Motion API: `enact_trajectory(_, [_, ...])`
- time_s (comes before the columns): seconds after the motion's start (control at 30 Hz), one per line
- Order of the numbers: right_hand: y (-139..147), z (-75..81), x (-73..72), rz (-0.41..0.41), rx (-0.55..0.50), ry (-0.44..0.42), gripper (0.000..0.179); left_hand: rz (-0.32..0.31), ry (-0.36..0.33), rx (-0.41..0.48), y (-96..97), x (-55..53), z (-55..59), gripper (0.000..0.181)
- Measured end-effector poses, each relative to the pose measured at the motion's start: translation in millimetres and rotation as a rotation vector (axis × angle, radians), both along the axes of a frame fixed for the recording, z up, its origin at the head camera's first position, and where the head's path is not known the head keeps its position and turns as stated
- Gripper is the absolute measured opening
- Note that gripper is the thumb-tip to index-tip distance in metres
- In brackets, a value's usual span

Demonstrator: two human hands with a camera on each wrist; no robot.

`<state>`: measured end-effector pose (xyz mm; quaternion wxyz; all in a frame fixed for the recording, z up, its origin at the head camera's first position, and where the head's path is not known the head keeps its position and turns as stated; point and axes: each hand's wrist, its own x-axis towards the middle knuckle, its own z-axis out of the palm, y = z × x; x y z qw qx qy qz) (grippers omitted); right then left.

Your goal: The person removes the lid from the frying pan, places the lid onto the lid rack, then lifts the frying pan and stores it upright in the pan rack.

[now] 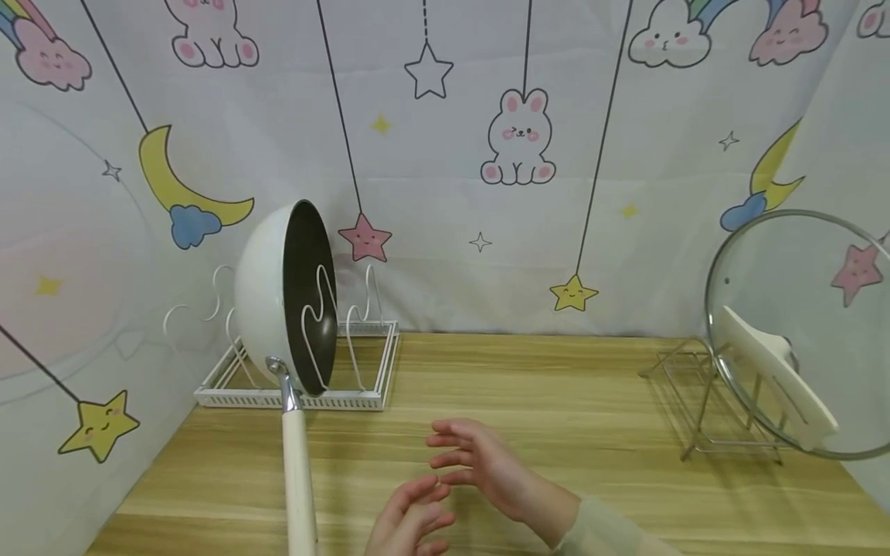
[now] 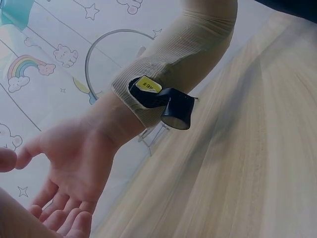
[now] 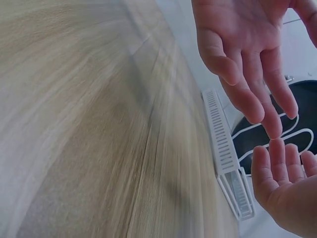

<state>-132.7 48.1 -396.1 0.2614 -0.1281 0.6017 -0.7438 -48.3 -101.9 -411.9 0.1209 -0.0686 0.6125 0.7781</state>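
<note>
My left hand point(image 1: 410, 521) and right hand point(image 1: 497, 471) are held close together above the table, palms facing, fingers loosely bent, holding nothing. In the left wrist view the right hand point(image 2: 79, 158) shows its palm. The right wrist view has the left hand point(image 3: 247, 54) with its fingertips near those of the right hand. Nearest the left hand is a white frying pan point(image 1: 257, 293) with a dark inside, standing on edge in a white rack point(image 1: 292, 399); its cream handle point(image 1: 299, 479) points toward me.
At the right, a glass lid point(image 1: 827, 309) with a metal rim and a long cream handle point(image 1: 779, 378) stands tilted in a wire rack point(image 1: 730, 446). Wood-grain tabletop point(image 1: 542, 386) lies between the racks. A cloth backdrop point(image 1: 445, 208) with cartoon prints hangs behind and at the sides.
</note>
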Motion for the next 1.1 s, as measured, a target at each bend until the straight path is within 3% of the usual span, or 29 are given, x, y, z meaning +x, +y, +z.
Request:
enact_trajectory(0.23, [14.0,-2.7,1.1,-0.038,0.019,0.011,0.055,0.014,0.001,-0.023,4.9,-4.8,-1.7,0.054])
enact_trajectory(0.5, [31.7,-2.7,2.1,-0.07,0.026,0.012,0.057,0.032,0.03,-0.058,9.5,-13.3,5.3,0.054])
enact_trajectory(0.87, [49.0,-1.4,-0.2,-0.145,0.121,0.073,0.057,0.098,0.108,-0.214,10.9,-29.6,20.5,0.056])
enact_trajectory(1.1, [62.4,1.2,0.3,-0.22,0.2,0.106,0.054,0.142,0.152,-0.264,9.7,-37.2,27.5,0.053])
